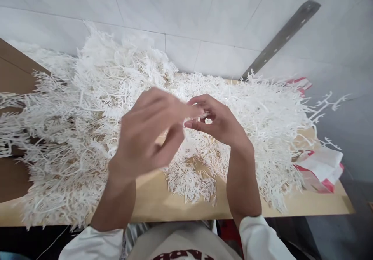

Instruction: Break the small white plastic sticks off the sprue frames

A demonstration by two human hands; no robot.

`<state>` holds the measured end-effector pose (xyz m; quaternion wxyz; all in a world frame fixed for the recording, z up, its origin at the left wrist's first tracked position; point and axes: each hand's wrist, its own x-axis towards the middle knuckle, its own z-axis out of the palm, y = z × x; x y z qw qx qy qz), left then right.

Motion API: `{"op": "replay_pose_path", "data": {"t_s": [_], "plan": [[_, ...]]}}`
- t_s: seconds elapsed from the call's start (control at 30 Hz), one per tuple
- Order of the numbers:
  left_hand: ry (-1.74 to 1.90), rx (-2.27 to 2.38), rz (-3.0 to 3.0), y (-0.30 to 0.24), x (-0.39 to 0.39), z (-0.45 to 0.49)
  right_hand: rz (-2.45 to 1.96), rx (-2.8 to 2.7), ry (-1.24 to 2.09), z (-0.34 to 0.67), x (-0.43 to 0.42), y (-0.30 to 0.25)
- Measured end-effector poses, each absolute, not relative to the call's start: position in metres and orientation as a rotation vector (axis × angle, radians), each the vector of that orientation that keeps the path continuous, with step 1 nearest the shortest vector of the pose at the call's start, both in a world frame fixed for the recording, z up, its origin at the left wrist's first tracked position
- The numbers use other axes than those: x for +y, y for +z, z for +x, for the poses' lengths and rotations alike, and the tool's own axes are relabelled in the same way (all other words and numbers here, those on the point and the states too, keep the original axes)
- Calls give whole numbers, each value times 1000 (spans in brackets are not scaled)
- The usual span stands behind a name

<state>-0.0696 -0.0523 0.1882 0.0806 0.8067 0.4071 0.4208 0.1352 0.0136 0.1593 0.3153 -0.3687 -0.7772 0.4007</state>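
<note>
Fingerwork seems underway inside the table edge (177, 212): right hand (221, 122) half-curled, left hand (150, 130) blurred, grips unclear; steadiness likely needed next.

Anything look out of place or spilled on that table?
Mildly: white, branching, plastic-looking strands overhang the front edge of the tan, flat table at left, looking untidy. A crumpled red-and-white bag at right seems out of place beside them. No damage is evident.

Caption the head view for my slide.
Left hand and right hand close together above white branched pieces heaped across a tan tabletop.
</note>
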Motion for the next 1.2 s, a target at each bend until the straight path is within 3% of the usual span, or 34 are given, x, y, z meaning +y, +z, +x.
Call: {"op": "replay_pose_path", "data": {"t_s": [0.1,0.23,0.87,1.2], "plan": [[1088,1183,2278,163,-5,-55,-847,-1982,1219,135,22,154],[827,1206,2021,128,20,-48,-966,-1844,1090,134,35,139],[1264,1438,1668,94,36,-31,-1130,-1709,963,142,61,110],[1174,1373,1720,92,35,-28,-1054,-1764,886,138,60,106]]}}
